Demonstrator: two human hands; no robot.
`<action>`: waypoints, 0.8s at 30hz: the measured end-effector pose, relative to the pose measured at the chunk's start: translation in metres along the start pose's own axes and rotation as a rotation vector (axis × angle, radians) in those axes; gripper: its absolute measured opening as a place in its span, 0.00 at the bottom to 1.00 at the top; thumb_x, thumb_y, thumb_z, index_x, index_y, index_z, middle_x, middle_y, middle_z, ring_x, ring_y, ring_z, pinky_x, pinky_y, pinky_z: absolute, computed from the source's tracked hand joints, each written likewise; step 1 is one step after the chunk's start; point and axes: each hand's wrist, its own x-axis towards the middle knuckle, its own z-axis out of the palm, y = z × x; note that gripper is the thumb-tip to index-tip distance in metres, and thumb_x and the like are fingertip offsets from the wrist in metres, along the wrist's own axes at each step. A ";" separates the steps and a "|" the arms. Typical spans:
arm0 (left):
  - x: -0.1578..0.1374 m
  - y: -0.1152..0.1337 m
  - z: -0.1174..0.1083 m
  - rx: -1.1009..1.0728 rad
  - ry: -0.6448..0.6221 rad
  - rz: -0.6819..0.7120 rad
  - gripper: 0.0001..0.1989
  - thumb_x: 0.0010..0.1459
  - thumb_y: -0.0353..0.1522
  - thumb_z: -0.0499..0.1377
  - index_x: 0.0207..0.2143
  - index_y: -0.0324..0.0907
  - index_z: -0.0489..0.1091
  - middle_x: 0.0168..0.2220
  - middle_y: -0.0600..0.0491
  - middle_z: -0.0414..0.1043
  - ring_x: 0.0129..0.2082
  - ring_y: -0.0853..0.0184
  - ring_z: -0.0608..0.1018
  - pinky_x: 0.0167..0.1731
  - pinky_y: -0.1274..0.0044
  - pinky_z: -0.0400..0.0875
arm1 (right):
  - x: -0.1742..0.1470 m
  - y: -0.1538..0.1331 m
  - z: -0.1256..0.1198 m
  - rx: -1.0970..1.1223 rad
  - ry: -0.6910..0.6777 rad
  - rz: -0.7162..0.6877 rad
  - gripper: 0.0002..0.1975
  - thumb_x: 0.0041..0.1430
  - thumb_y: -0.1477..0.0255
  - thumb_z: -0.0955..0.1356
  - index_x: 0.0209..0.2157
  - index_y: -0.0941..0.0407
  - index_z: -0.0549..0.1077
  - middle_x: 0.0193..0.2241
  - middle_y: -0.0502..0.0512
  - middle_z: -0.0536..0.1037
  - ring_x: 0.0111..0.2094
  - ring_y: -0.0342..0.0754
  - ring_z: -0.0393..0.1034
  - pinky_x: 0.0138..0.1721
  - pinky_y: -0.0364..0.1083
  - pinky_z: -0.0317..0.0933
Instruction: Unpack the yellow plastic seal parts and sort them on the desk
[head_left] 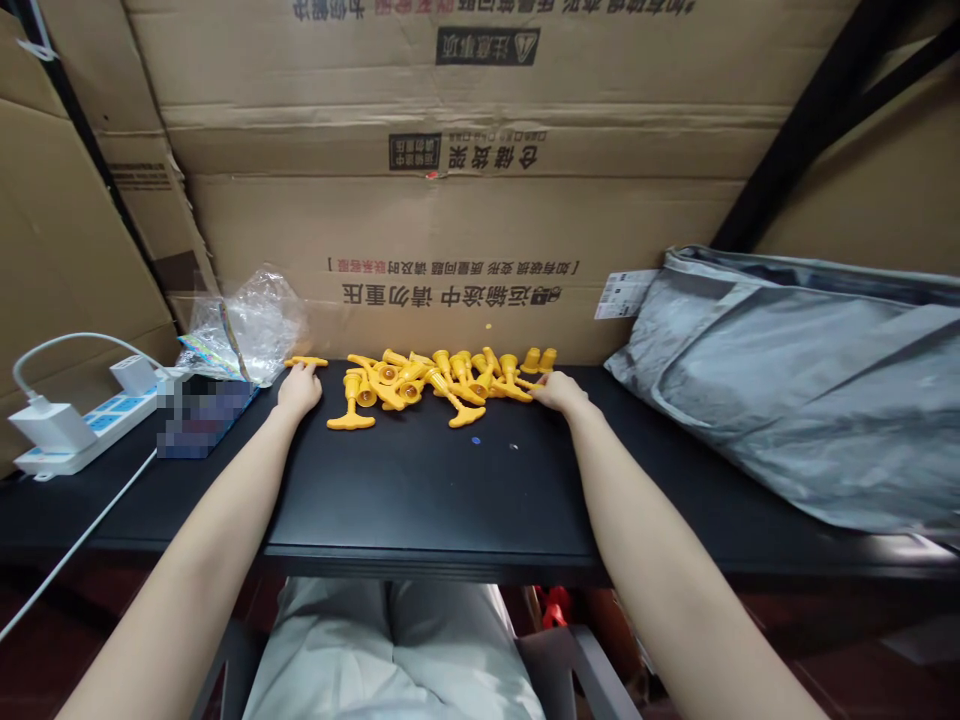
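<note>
A pile of yellow plastic T-handled pieces with cup-like ends (409, 385) lies at the back of the black table, against the cardboard. At the pile's left, my left hand (298, 390) is closed on a yellow T-handle (307, 361), whose crossbar shows past my fingertips; its other end is hidden. My right hand (562, 393) is at the right end of the pile, fingers pinched at the tip of another yellow T-handle (517, 392). Two yellow cup-shaped parts (540, 360) stand just behind that hand. One T-handle (351, 405) lies at the front left of the pile, crossbar toward me.
A white power strip (124, 410) with plugged-in chargers and a blurred-out phone-like item (202, 415) lie at left. Behind them is crumpled clear plastic (259, 320). A large grey bag (810, 390) covers the right side. Cardboard (450, 220) walls the back.
</note>
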 end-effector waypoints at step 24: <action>-0.042 0.082 -0.018 -0.416 0.299 0.691 0.24 0.62 0.31 0.49 0.61 0.41 0.58 0.56 0.44 0.66 0.57 0.62 0.69 0.58 0.66 0.63 | -0.054 -0.071 -0.019 -0.038 0.409 -0.663 0.12 0.63 0.68 0.60 0.44 0.60 0.68 0.41 0.66 0.75 0.43 0.57 0.67 0.39 0.50 0.51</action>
